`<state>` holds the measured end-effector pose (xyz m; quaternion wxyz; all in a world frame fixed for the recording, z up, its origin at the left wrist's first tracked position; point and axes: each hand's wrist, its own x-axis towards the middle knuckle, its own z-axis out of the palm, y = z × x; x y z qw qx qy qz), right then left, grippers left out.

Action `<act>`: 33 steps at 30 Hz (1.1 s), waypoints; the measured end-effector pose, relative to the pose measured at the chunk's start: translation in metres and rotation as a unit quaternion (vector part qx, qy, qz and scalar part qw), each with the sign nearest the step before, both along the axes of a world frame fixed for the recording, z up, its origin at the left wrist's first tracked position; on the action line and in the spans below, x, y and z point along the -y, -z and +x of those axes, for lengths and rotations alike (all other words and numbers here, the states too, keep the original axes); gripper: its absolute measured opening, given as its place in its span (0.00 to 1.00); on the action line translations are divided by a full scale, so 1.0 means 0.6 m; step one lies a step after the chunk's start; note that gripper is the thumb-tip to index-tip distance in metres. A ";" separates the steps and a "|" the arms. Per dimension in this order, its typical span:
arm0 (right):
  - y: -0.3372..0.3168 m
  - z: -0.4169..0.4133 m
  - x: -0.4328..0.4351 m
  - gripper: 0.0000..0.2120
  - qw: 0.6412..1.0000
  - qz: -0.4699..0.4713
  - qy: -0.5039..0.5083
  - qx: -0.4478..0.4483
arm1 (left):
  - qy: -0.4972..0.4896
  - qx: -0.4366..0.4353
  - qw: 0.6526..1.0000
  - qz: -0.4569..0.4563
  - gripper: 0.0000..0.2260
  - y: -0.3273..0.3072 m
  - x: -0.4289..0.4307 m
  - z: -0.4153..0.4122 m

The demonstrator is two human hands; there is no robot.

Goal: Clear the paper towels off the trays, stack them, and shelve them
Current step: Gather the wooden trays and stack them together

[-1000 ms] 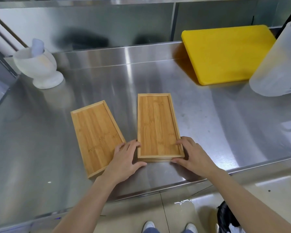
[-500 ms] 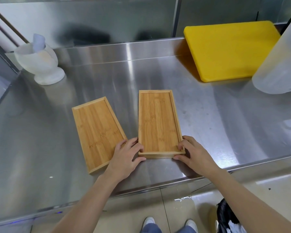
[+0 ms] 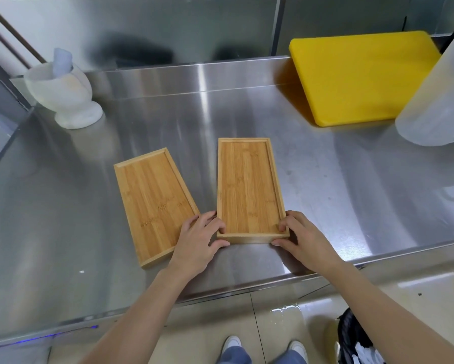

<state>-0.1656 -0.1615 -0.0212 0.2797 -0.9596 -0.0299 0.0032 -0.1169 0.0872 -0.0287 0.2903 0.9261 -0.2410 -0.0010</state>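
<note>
Two bamboo trays lie on the steel counter [image 3: 325, 195], both bare of paper towels. The right tray [image 3: 249, 187] points straight away from me. My left hand [image 3: 198, 241] grips its near left corner and my right hand [image 3: 303, 239] grips its near right corner, thumbs under the front edge and fingers on the rim. The left tray [image 3: 152, 200] lies angled beside it, its near right corner hidden under my left hand.
A white mortar with a pestle [image 3: 63, 93] stands at the back left. A yellow cutting board [image 3: 360, 77] lies at the back right, beside a translucent plastic jug [image 3: 438, 98]. A black bag with white paper [image 3: 357, 340] sits on the floor at the lower right.
Both hands have closed in on the right tray's near corners, the fingers now curled over its rim. The trays stay where they were; the camera view shifted slightly.
</note>
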 end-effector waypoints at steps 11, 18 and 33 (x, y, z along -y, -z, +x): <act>-0.094 0.069 -0.084 0.22 0.996 0.067 -0.031 0.042 | -0.207 0.024 0.975 -0.081 0.18 -0.040 -0.049 -0.002; -0.090 0.147 -0.288 0.33 0.961 0.174 -0.099 -0.191 | -0.403 -0.158 0.893 -0.122 0.28 -0.058 -0.125 0.004; -0.090 0.177 -0.329 0.22 0.815 0.349 0.079 -0.456 | -0.464 -0.217 0.819 -0.256 0.26 -0.026 -0.166 -0.011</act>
